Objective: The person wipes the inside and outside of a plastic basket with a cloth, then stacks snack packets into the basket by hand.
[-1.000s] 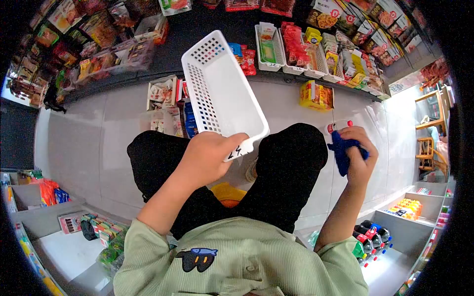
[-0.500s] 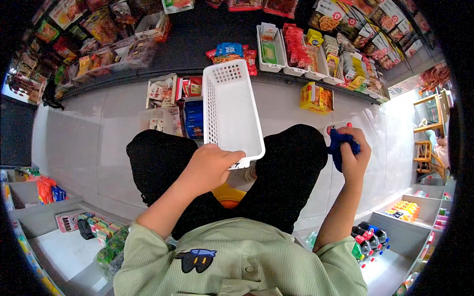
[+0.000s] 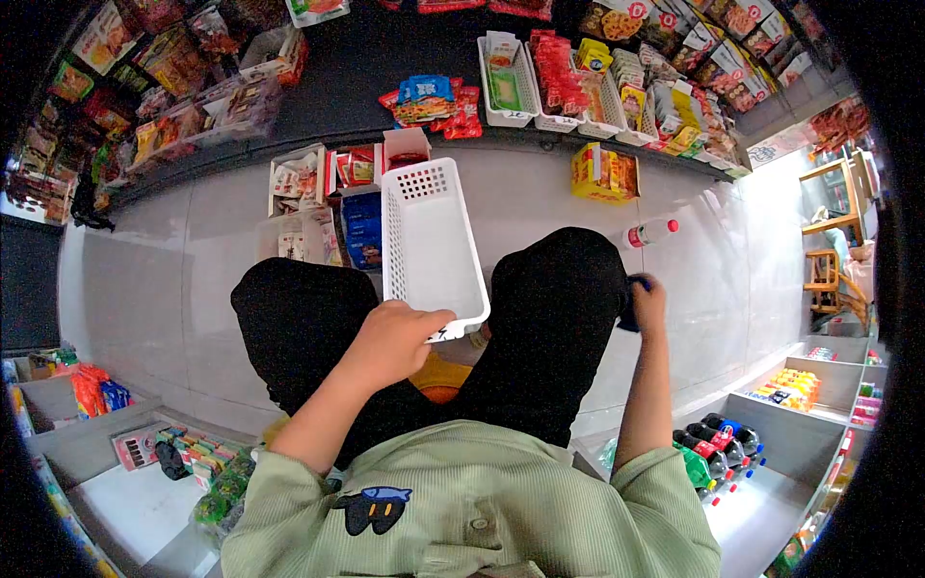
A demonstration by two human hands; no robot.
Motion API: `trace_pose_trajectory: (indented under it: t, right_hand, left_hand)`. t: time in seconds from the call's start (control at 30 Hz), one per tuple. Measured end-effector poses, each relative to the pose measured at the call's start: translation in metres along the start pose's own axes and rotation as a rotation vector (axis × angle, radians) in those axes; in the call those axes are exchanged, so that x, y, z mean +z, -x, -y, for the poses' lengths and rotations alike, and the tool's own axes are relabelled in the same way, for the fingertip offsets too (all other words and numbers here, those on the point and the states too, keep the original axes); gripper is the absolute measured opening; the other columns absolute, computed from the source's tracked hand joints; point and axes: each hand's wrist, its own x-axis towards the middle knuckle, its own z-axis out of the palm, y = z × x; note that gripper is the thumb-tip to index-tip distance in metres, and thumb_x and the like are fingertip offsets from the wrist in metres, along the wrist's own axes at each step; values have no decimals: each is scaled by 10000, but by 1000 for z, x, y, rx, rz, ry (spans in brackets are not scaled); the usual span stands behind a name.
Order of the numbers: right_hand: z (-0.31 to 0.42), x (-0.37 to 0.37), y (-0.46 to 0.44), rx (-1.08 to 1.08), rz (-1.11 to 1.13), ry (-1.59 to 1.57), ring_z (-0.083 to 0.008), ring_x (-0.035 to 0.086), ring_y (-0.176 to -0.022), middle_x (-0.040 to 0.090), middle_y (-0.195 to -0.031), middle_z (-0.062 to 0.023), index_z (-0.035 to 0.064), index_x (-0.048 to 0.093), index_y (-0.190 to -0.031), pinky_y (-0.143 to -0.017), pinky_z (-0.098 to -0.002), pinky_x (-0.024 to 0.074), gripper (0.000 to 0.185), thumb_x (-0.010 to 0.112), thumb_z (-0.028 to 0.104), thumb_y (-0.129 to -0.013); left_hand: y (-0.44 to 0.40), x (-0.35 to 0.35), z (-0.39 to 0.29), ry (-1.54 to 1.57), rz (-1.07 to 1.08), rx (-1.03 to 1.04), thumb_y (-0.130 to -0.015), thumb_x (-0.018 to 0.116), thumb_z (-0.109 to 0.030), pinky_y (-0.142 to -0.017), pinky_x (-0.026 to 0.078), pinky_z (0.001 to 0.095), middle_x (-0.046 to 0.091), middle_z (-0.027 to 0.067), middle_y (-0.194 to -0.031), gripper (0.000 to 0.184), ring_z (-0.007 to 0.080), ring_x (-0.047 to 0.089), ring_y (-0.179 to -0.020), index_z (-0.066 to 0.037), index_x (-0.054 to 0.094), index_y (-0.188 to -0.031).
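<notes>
My left hand (image 3: 397,339) grips the near rim of a white plastic basket (image 3: 438,236), thumb over the edge. The basket is tilted above the floor between my knees, with perforated sides and nothing inside. Beside my right knee, my right hand (image 3: 651,303) is closed on a dark blue cloth (image 3: 629,306), partly hidden by the knee and hand. A clear bottle with a red cap (image 3: 653,232) lies on the floor beyond that hand.
Ahead stands a dark shelf (image 3: 376,63) with packets and white baskets of sachets (image 3: 557,77). A yellow box (image 3: 604,173) and several open cartons (image 3: 297,180) sit on the tiled floor. Behind me are grey compartments, one holding soda bottles (image 3: 718,448). Wooden chairs (image 3: 822,279) stand at right.
My right hand has moved down and left with the cloth, beside my knee. The basket has come lower and slightly left in view. The bottle shows fully now.
</notes>
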Motion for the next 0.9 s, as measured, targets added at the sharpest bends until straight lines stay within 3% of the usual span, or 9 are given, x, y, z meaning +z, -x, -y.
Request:
trace_pose_trajectory:
  t: [0.1,0.17,0.2,0.4,0.9]
  right_hand:
    - [-53,38,26,193,74,29,-265,630,-782,665,-875,-178,-13,637,-944,-716,-347,483,244,583,172,-793]
    - [-165,82,36,207,240,-52,-309,628,-802,661,-893,-190,-10,627,-986,-733,-376,480,283,527,211,-839]
    - [-186,98,50,232,277,-36,-310,628,-802,661,-894,-190,-10,627,-986,-734,-376,480,284,525,212,-839]
    - [-193,136,118,341,395,124,-315,626,-805,661,-895,-191,-10,625,-989,-735,-381,479,291,513,215,-844]
    - [-207,153,146,389,405,146,-329,622,-813,658,-898,-195,-11,622,-995,-738,-393,476,308,482,224,-855]
  left_hand:
    - [0,10,1,18,-43,16,-702,592,-118,-648,453,439,619,142,-719,302,341,586,-689,-146,639,-998]
    - [3,15,-4,0,16,-7,-703,577,-100,-649,462,442,619,149,-728,319,352,586,-677,-162,635,-1011]
    - [5,19,-5,-2,18,-19,-703,577,-100,-649,462,442,619,149,-728,319,352,586,-677,-162,635,-1011]
    - [17,51,-2,63,219,-95,-706,559,-69,-690,469,450,637,141,-813,363,352,597,-725,-176,618,-1047]
    - [12,66,-7,-37,259,-124,-707,536,-40,-710,481,462,651,154,-834,378,376,601,-758,-165,623,-1053]
